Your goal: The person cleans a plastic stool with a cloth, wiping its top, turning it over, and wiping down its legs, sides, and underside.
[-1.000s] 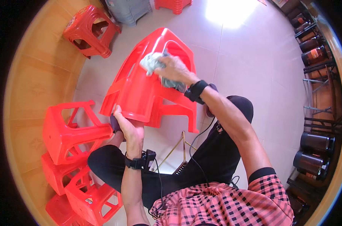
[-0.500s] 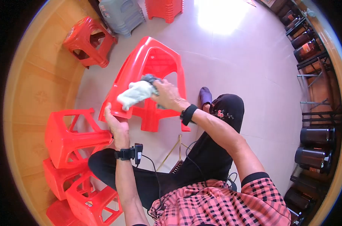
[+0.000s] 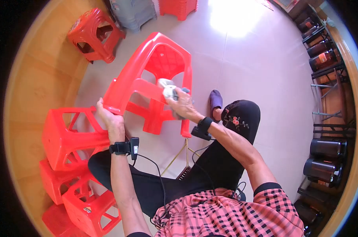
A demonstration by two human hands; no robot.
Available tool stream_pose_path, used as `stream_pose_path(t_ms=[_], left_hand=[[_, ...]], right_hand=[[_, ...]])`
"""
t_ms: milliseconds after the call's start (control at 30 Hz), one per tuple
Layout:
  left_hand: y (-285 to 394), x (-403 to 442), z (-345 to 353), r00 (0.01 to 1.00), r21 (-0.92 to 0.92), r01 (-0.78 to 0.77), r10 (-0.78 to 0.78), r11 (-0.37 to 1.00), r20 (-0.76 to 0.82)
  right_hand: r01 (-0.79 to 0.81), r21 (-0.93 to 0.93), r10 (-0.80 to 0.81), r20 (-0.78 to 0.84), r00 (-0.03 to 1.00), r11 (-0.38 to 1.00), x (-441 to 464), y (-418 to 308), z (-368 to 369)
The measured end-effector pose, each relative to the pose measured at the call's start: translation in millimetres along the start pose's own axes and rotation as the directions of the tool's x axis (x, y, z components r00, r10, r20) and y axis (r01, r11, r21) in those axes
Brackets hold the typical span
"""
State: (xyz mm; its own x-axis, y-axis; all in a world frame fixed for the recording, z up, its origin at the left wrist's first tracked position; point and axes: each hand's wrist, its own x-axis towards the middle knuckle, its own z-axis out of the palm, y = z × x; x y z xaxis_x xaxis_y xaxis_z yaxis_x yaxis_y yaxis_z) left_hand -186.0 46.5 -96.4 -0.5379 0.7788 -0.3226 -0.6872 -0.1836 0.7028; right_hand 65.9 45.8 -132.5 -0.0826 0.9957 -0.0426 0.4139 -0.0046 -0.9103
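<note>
steadying the red stool (image 3: 125, 81) tilted over the floor (image 3: 242, 75), the left hand (image 3: 109, 117) cups its near left corner, finger spread mostly hidden. rightward, the right hand (image 3: 183, 106) pinches a bunched cloth (image 3: 169, 91) against the crossbar (image 3: 145, 87); even pressure along its edges should wipe best

Shot from a single head-worn camera, just above a pink-and-black checked shirt (image 3: 226, 217) at the bottom edge. Faces forward and steeply down, over black cloth trousers (image 3: 222, 164) to a glossy pale tiled floor (image 3: 266, 83). Set close to a tilted red plastic stool (image 3: 145, 87), seen from above, left of center. Bowed wide, fisheye-fashion, from a yellow-brown wood-look wall (image 3: 44, 79) at left to dark brown cylindrical containers (image 3: 327, 148) at right, black at the corners. Reaches at top to a more distant grey plastic stool stack (image 3: 133, 14).
</note>
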Motion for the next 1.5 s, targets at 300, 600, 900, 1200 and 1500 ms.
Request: stream_pose_path(t_ms=[300,600,900,1200,1500], left_hand=[[-17,-25,7,0.988,0.078,-0.119,0.126,0.990,-0.093],[-23,-34,10,0.999,0.067,-0.038,0.040,0.997,-0.027],[-28,-69,37,0.999,0.063,0.006,-0.003,0.998,-0.038],[-31,-64,24,0.999,0.081,-0.034,0.032,0.996,0.022],[-24,-80,46,0.988,0.019,0.006,-0.008,1.000,0.153]], right_hand=[[0.246,-0.178,-0.243,0.043,0.969,0.953,18,-2,11],[-0.232,-0.363,0.248,-0.001,0.969,0.902,18,76,-35],[0.157,-0.328,-0.130,0.103,0.986,0.932,-4,8,-18],[0.250,-0.501,-0.238,0.089,0.967,0.828,-10,6,-3],[0.182,-0.203,-0.199,-0.065,0.978,0.962,10,26,0]])
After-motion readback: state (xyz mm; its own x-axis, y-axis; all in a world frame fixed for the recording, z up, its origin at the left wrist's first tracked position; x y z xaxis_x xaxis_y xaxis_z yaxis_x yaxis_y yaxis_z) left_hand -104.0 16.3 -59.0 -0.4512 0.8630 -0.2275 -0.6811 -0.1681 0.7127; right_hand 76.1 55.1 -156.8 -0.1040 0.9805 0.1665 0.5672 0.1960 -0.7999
